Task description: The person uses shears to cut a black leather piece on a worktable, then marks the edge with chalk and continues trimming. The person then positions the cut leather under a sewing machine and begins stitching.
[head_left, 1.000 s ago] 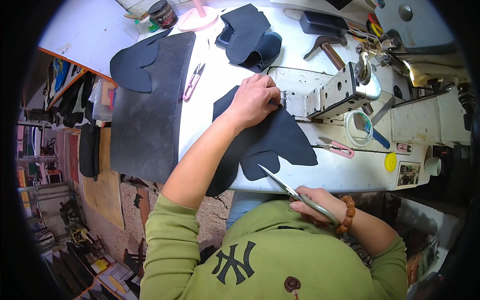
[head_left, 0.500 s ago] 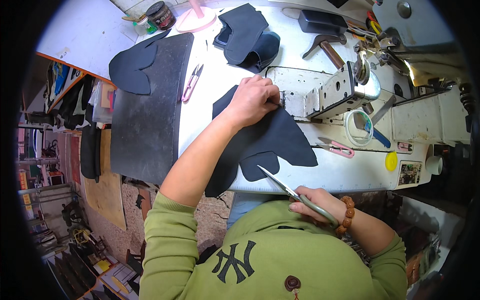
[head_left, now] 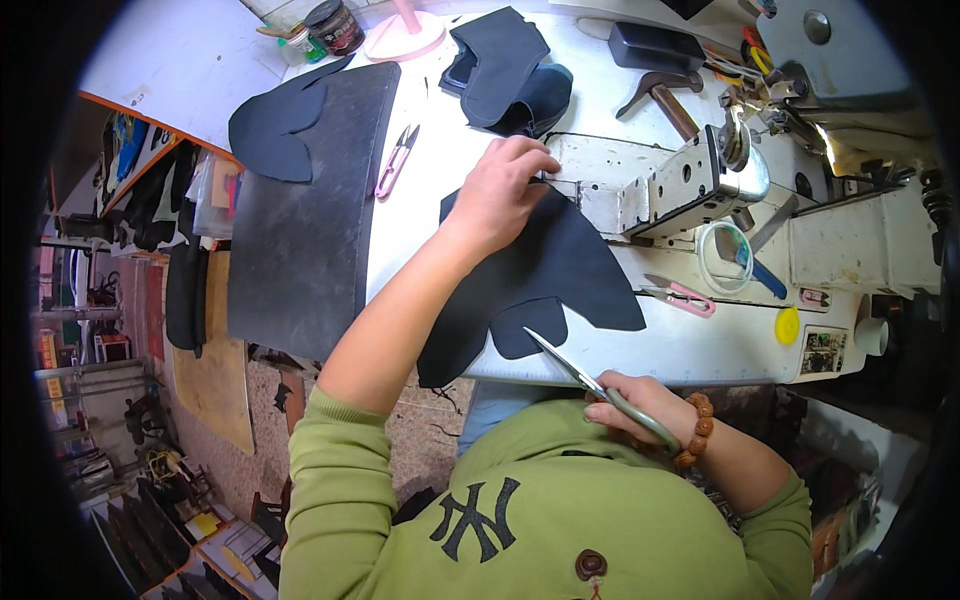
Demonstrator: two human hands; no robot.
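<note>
A large black sheet piece (head_left: pixel 560 255) with curved edges lies on the white worktable. My left hand (head_left: pixel 497 195) rests over its far edge, fingers curled down beside the machine bed; the thumb is hidden. Nearer to me, a smaller black rounded piece (head_left: pixel 527 338) sits against the large one's notched edge. In my right hand (head_left: pixel 640 408) is a pair of scissors (head_left: pixel 565 365) with grey-green handles. Their blades look closed together, and the tip lies over the small piece.
Right of the left hand stands a sewing machine arm (head_left: pixel 690 185). A hammer (head_left: pixel 670 105), pink thread snips (head_left: pixel 685 297), a clear ring (head_left: pixel 722 258) and a yellow disc (head_left: pixel 788 325) lie around. At left are more snips (head_left: pixel 398 162), a dark board (head_left: pixel 300 260) and black cut pieces (head_left: pixel 275 125).
My left hand has slid away from me along the black sheet to its far edge. The sheet and the scissors have hardly moved; the whole view has shifted slightly.
</note>
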